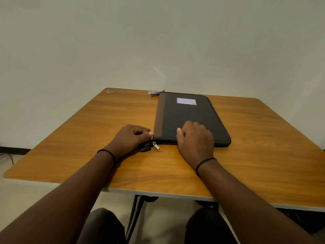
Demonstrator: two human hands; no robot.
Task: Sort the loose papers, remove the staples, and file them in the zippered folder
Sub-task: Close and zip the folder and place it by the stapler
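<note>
The wooden table (263,155) spreads bare from my 9 to 11 o'clock and out to 3, its near edge just above my knees. The zippered folder (190,118) lies flat at 12 o'clock, closed. My right hand (195,138) rests on its near edge, fingers loosely curled, and my left hand (131,138) pinches the near-left corner beside the zipper pull (157,146); a small stapler (155,92) sits off the far-left corner.

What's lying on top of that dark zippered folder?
On the zippered folder sit a white label and the right hand, resting near its front edge. Whatever is inside stays hidden.
</note>
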